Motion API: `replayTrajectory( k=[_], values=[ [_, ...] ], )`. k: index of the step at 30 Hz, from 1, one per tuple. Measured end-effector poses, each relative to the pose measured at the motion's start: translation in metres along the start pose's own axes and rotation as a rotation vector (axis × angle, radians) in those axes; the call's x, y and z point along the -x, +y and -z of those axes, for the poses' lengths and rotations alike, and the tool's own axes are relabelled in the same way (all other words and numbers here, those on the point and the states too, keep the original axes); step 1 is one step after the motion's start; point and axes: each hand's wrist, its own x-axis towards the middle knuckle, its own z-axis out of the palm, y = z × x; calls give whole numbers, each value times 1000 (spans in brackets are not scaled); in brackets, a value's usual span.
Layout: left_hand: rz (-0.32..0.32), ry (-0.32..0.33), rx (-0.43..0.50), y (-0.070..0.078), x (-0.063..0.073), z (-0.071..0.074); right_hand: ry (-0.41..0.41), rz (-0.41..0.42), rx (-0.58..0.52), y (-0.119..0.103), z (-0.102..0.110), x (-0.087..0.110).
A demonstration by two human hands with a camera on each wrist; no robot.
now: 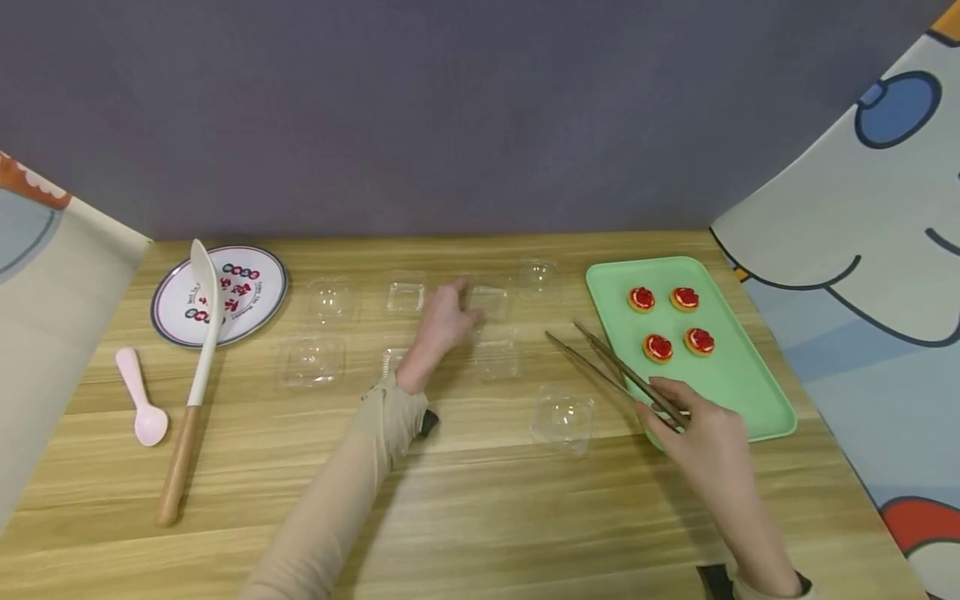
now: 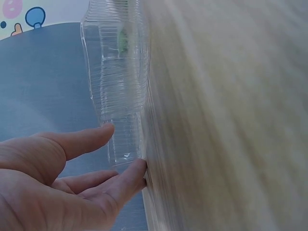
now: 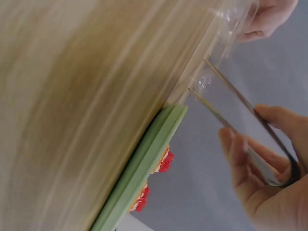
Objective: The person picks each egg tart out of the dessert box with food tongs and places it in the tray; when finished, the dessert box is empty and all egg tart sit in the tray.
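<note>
My left hand (image 1: 442, 321) reaches over the middle of the table, beside a clear plastic box base (image 1: 489, 302). In the left wrist view, the thumb and fingers (image 2: 127, 178) are spread apart near the end of a clear ribbed box (image 2: 115, 72); whether they touch it I cannot tell. My right hand (image 1: 708, 429) holds long metal tweezers (image 1: 622, 367) with their tips apart and nothing between them. Beneath and beyond that hand lies a green tray (image 1: 738, 392) bearing several small tarts with red topping (image 1: 657, 347).
Several clear domed lids (image 1: 564, 417) and box bases (image 1: 497, 358) lie around the left hand. On the left are a printed plate (image 1: 172, 304), a wooden-handled white spoon (image 1: 202, 367) resting across it, and a small pink spoon (image 1: 150, 423). A grey panel (image 1: 420, 125) borders the table's back.
</note>
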Motion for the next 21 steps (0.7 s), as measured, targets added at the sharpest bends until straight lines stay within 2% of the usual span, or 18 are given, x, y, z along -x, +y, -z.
replayTrajectory(
  k=[2,6,9,15,21],
  values=[
    [-4,0,2,0,0,0,-48,4,50,0,-2,1],
    [-6,-6,11,0,0,0,-194,-21,108,-2,-5,2],
    [-4,-6,19,0,0,0,-266,1,149,-4,-10,4],
    [3,6,15,0,1,-2,-315,64,191,-7,-18,7],
    [-6,8,6,-2,1,-1,-346,63,206,-10,-22,7]
  ],
)
